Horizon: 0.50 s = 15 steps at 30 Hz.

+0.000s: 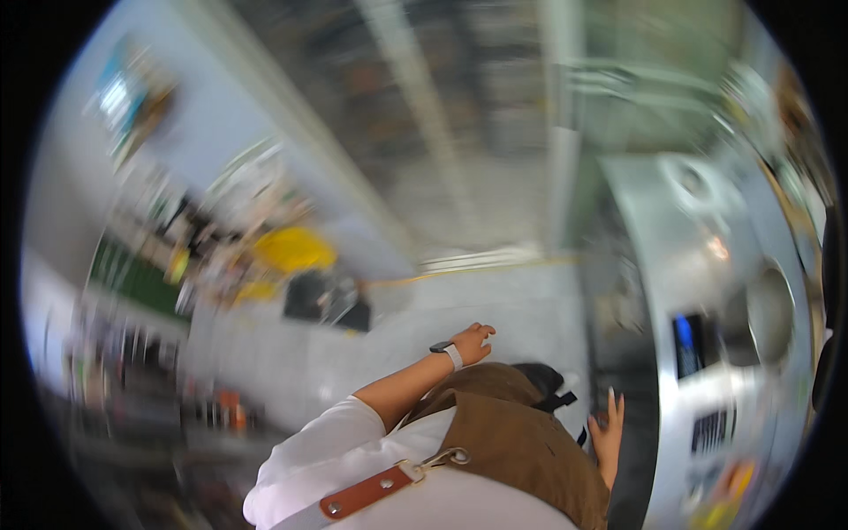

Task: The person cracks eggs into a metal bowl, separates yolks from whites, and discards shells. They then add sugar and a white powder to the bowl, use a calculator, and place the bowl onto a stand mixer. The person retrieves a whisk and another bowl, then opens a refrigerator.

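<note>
My left hand (472, 344) hangs in front of the brown apron (520, 450), fingers apart and nothing in them. A watch (447, 351) with a light band sits on that wrist. My right hand (607, 427) is at my other side, beside the metal counter (669, 318), with its fingers spread and nothing held. Whether it touches the counter's edge, I cannot tell. A leather apron strap (371, 493) with a metal clip crosses my white shirt. Part of a black shoe (540, 381) shows below the apron.
On the counter are a round metal basin or pot (768, 315) and a dark device (687, 344) with a blue-lit area. A yellow basin (295, 250) and a dark crate-like object (328, 301) stand left on the pale floor (397, 324). Ahead is a doorway sill (483, 258). Motion blurs much.
</note>
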Motion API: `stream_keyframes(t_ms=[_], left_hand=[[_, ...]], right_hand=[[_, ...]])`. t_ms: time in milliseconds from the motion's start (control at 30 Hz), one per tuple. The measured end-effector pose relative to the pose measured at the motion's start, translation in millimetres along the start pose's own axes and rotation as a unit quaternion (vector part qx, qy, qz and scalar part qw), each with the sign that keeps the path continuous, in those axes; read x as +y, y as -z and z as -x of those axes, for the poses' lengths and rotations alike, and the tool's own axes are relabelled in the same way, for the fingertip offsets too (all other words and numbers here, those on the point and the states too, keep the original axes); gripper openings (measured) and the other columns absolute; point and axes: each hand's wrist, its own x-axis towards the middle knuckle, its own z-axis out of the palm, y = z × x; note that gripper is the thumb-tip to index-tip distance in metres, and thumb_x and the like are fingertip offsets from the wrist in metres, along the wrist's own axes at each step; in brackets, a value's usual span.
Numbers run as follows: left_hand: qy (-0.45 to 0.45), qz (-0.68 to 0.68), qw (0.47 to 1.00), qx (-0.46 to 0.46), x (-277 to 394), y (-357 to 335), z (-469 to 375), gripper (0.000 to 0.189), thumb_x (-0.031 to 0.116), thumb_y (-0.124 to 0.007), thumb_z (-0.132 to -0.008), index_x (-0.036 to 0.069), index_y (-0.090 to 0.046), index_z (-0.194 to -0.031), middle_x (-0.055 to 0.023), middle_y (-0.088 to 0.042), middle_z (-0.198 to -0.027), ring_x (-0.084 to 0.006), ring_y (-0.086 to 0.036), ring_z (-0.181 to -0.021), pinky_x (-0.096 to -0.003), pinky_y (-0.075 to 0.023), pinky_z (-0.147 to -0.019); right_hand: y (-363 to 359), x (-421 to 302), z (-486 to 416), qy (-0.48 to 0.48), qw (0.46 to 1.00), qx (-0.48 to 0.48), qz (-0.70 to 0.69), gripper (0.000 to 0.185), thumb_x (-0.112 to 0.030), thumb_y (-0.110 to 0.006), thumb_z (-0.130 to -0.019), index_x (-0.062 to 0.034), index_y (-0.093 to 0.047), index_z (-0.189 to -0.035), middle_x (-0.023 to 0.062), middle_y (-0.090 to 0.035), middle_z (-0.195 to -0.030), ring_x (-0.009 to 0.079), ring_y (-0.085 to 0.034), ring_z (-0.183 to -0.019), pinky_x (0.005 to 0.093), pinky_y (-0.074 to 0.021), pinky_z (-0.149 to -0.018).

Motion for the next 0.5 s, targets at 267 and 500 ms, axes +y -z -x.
stream_keyframes(t_ms=[267,500], left_hand=[[0.330,0.132,0.918,0.178,-228.6,55.8,259.2,0.035,0.023,-0.065,-0.080,0.005,-0.068,-0.110,-0.0172,-0.072,-0.100,-0.0337,-0.067,-0.096,-0.0411,-0.0533,-0.087],[0.395,0.173,0.852,0.296,-391.6,161.5,342.4,0.032,0.023,-0.065,-0.084,0.006,-0.069,-0.111,-0.0167,-0.071,-0.106,-0.0311,-0.067,-0.102,-0.0384,-0.0523,-0.091]], right_hand=[[-167.3,-72.3,-35.1,0.070,0.935,-0.308,0.164,0.042,-0.012,-0.074,-0.080,-0.0034,-0.065,-0.119,0.0147,-0.071,-0.099,0.0282,-0.069,-0.078,0.0391,-0.0543,-0.074],[-375.4,-196.7,-56.5,0.182,0.885,-0.408,0.131,0.026,-0.017,-0.072,-0.084,-0.0032,-0.071,-0.106,0.0146,-0.073,-0.094,0.0266,-0.070,-0.074,0.0381,-0.0553,-0.070]])
